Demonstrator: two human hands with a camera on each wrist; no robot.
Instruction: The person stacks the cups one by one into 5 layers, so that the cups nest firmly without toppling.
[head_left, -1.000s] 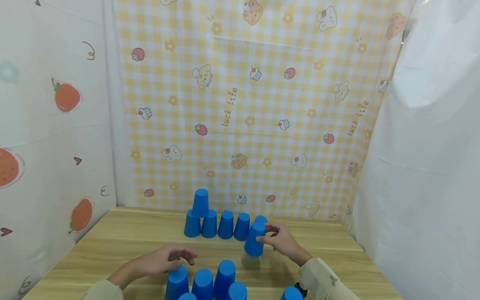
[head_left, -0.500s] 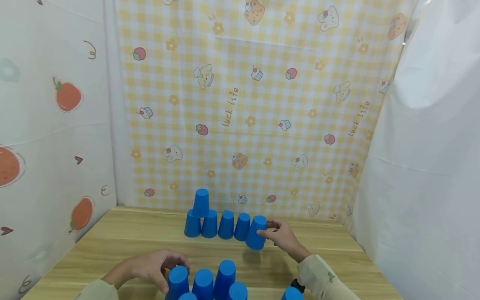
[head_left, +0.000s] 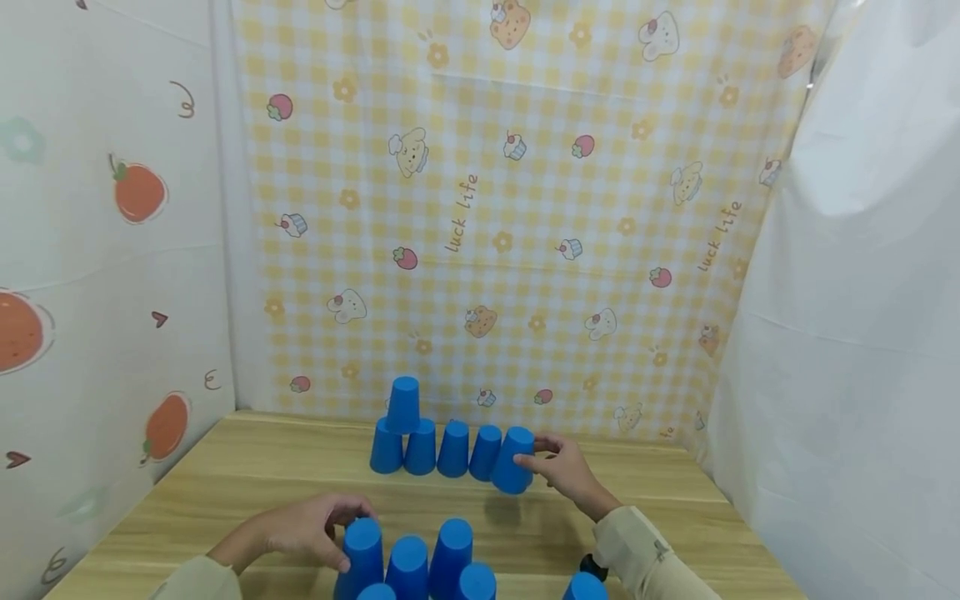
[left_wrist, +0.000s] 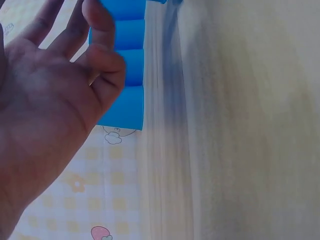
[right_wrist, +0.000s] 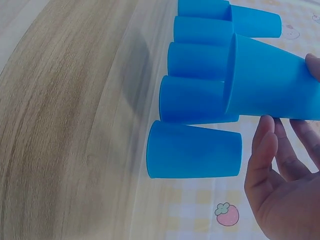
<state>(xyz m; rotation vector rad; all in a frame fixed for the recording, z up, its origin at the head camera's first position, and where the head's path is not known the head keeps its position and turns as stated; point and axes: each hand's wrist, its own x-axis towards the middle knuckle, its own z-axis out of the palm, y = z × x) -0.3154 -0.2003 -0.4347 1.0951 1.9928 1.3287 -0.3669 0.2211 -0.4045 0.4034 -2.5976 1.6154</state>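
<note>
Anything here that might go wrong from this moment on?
1. The right hand holds a blue cup off the table, close to the back row; it might nudge that row.
2. The upper cup spans two leftmost cups, so a bump could topple it.
3. The left hand grips a front cup close beside a neighbouring cup and may knock it.

Fairly bright, even light is filling the head view, with glare whitening the plain sheet above and right of the held blue cup. A soft shadow is dimming the tabletop below that cup. The left wrist view is looking dimmer (and rather hazy).
</note>
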